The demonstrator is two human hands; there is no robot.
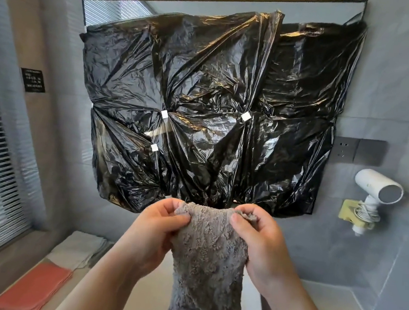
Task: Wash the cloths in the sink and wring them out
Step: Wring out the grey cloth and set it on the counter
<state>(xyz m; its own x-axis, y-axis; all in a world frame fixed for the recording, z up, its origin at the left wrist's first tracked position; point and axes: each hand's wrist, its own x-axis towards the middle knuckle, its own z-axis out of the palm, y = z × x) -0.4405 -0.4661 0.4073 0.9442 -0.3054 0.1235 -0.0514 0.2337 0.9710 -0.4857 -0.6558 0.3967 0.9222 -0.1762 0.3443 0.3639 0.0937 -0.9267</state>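
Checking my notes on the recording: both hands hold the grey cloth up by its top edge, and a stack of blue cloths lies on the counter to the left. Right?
Not quite. The head view shows the stack on the left is orange-red, not blue. Both the left hand and right hand do hold the grey cloth by its top edge.

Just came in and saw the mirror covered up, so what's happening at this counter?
A person is holding up a grey fluffy cloth by its top edge, left hand and right hand each pinching a corner so it hangs open in front of the black plastic sheeting taped over the mirror. Folded white cloths and red cloths lie stacked on the counter at the left. The sink itself is not in view.
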